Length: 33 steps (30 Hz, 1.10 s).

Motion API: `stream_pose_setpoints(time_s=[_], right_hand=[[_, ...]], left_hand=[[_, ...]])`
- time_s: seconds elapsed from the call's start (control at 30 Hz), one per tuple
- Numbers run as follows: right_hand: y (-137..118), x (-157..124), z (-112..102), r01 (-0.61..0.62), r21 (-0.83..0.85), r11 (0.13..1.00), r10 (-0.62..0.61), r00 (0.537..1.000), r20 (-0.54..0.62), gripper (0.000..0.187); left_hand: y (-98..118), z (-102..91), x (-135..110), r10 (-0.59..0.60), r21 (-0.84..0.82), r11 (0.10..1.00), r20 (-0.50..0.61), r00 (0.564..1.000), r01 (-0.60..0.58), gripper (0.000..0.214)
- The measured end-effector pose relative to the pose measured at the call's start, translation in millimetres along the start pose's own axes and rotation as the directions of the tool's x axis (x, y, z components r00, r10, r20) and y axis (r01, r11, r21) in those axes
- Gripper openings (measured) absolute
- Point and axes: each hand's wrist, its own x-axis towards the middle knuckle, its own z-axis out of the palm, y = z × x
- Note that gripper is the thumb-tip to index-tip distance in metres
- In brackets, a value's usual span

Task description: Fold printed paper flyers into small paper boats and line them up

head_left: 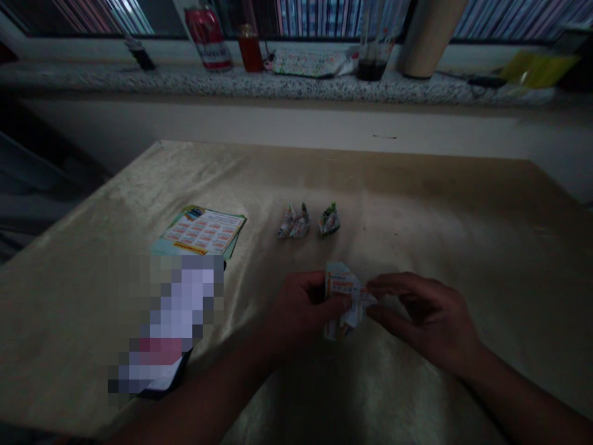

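Folded paper [341, 285] in left hand [301, 306], right hand [430, 315] at corner

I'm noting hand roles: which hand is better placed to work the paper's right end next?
Probably the right hand: its thumb and fingertips are at the right end of the paper. The left hand grips the other side, so it seems suited to steadying.

Orange and white over a dull beige desk [440, 241]
The folded paper [340, 283] is white with orange rows and a pale greenish edge; the sheets [206, 227] towards the desk's left edge are white, orange and green with a yellow strip. Nearer the far edge, one folded piece [299, 225] is mottled grey-white, another piece [329, 220] green-tipped. The sill [278, 86] is speckled grey.
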Motion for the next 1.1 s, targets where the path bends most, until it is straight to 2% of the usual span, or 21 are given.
stream_pose_setpoints(time_s=[0.07, 0.17, 0.27, 0.33, 0.4, 0.47, 0.5, 0.53, 0.6, 0.67, 0.8, 1.0, 1.1], right_hand=[[0.5, 0.5, -1.4, 0.077, -0.092, 0.993, -0.076, 0.997, 0.011, 0.03], [0.4, 2.6, -0.3, 0.026, -0.105, 0.994, -0.03, 0.999, -0.032, 0.026], [0.4, 4.1, 1.0, -0.085, -0.047, 0.995, 0.08, 0.992, -0.102, 0.019], [1.1, 4.8, -1.2, -0.123, -0.029, 0.992, 0.119, 0.987, -0.109, 0.013], [2.5, 6.3, -5.8, -0.135, -0.061, 0.989, 0.131, 0.989, -0.076, 0.009], [4.2, 9.4, -10.5, -0.138, -0.149, 0.979, 0.142, 0.99, 0.014, 0.006], [5.3, 11.5, -12.0, -0.124, -0.202, 0.971, 0.142, 0.987, 0.076, 0.006], [6.4, 13.9, -12.7, -0.095, -0.26, 0.961, 0.135, 0.981, 0.141, 0.006], [9.1, 18.7, -11.5, 0.021, -0.371, 0.929, 0.077, 0.966, 0.248, 0.007], [11.9, 22.0, -8.6, 0.157, -0.453, 0.877, -0.01, 0.951, 0.309, 0.008], [12.5, 20.9, -6.6, 0.307, -0.489, 0.816, -0.12, 0.918, 0.377, 0.009], [3.3, 13.8, -13.7, 0.328, -0.479, 0.814, -0.062, 0.87, 0.49, 0.022], [2.4, 12.7, -14.4, 0.353, -0.484, 0.801, -0.073, 0.86, 0.505, 0.019]], left_hand=[[-0.6, -1.6, 1.1, 0.001, -0.054, 0.999, 0.0, 1.0, -0.001, 0.02], [-1.2, -2.0, 1.7, 0.004, -0.061, 0.998, -0.01, 1.0, -0.005, 0.022], [2.0, -0.8, -1.0, -0.015, 0.059, 0.998, 0.002, 1.0, 0.015, 0.024], [6.9, -0.7, -4.6, 0.005, 0.231, 0.973, 0.027, 1.0, -0.011, 0.025], [12.8, -2.2, -8.8, 0.128, 0.457, 0.881, 0.025, 0.991, -0.125, 0.03], [17.7, -5.2, -11.8, 0.322, 0.662, 0.698, 0.053, 0.945, -0.275, 0.05], [19.0, -7.0, -12.5, 0.368, 0.722, 0.6, 0.134, 0.92, -0.345, 0.054], [19.5, -8.8, -12.5, 0.374, 0.767, 0.505, 0.218, 0.901, -0.396, 0.054], [18.1, -11.7, -10.9, 0.313, 0.819, 0.352, 0.353, 0.882, -0.453, 0.042], [14.7, -13.3, -8.4, 0.249, 0.855, 0.256, 0.393, 0.885, -0.451, 0.026], [9.4, -13.3, -6.3, 0.208, 0.892, 0.179, 0.378, 0.902, -0.415, 0.015], [13.4, -10.7, -10.7, 0.197, 0.908, 0.123, 0.372, 0.907, -0.4, 0.021], [14.4, -11.6, -11.1, 0.209, 0.901, 0.123, 0.386, 0.899, -0.415, 0.022]])
